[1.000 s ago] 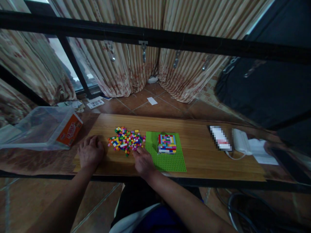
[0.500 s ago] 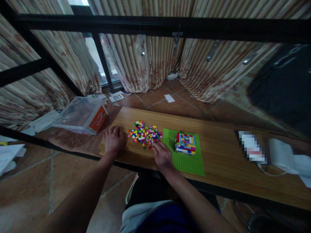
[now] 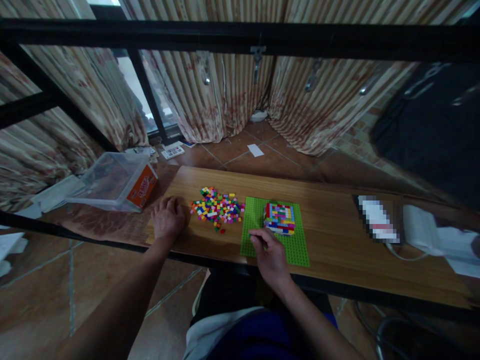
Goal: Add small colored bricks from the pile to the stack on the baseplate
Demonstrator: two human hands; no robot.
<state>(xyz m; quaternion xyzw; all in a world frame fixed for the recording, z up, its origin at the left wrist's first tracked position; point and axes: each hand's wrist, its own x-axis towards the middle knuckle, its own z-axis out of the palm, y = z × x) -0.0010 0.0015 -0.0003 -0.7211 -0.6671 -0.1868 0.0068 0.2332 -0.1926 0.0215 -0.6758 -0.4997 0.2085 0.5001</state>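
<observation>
My left hand (image 3: 167, 218) rests on the left end of the wooden table with its fingers lying on the surface, holding nothing. Beside it is a loose pile of small multicoloured toy bricks (image 3: 217, 207). My right hand (image 3: 270, 252) hovers over the front left part of a green studded baseplate (image 3: 299, 254). Its thumb and forefinger are pinched together; anything between them is too small to make out. On the baseplate stands a block-shaped build of coloured bricks (image 3: 280, 218), just beyond the right hand.
A clear plastic box (image 3: 116, 182) with an orange label stands left of the table (image 3: 337, 235). A white device (image 3: 422, 230) with a cable and papers lie at the right, near a blurred-out item. Dark metal bars (image 3: 210, 35) and curtains are behind.
My right hand has moved right, away from the brick pile, to over the baseplate near the build. My left hand stays on the table. The view has shifted slightly.
</observation>
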